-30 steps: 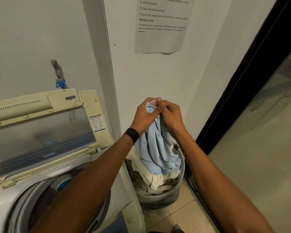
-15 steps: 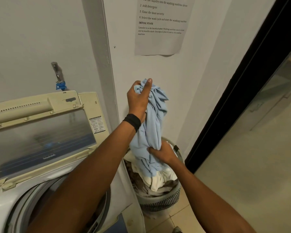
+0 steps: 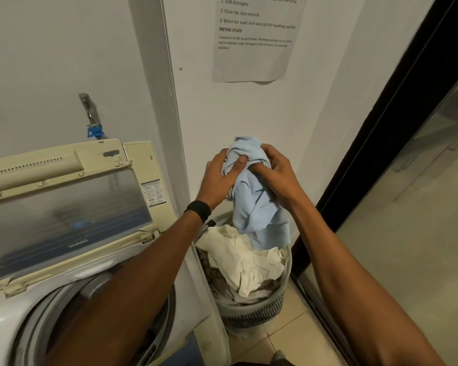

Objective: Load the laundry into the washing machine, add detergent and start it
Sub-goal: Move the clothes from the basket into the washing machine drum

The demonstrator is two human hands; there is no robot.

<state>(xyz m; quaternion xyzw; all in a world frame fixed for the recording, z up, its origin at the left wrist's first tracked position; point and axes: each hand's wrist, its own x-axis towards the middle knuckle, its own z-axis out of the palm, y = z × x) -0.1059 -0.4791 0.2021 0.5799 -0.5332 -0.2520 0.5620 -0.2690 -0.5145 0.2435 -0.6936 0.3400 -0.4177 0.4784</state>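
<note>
A light blue garment [image 3: 257, 207] hangs bunched above the grey laundry basket [image 3: 251, 310], its lower end just over the cream clothes [image 3: 241, 262] piled inside. My left hand [image 3: 218, 178] grips its upper left side, thumb pressed into the cloth. My right hand [image 3: 275, 173] grips the upper right side, fingers curled into the fabric. The top-loading washing machine [image 3: 11, 320] stands at the left with its lid [image 3: 64, 207] raised; my left forearm crosses over the open drum [image 3: 159, 320].
A metal tap with a blue fitting [image 3: 91, 122] sticks out of the wall behind the machine. A printed instruction sheet [image 3: 254, 40] hangs on the wall. A dark door frame [image 3: 381, 143] and glass panel stand right of the basket. Tiled floor [image 3: 283, 336] lies below.
My left hand has come down from its raised position and my right hand has moved up from the garment's lower part; both now grip the bunched top, with the blue garment lifted off the pile.
</note>
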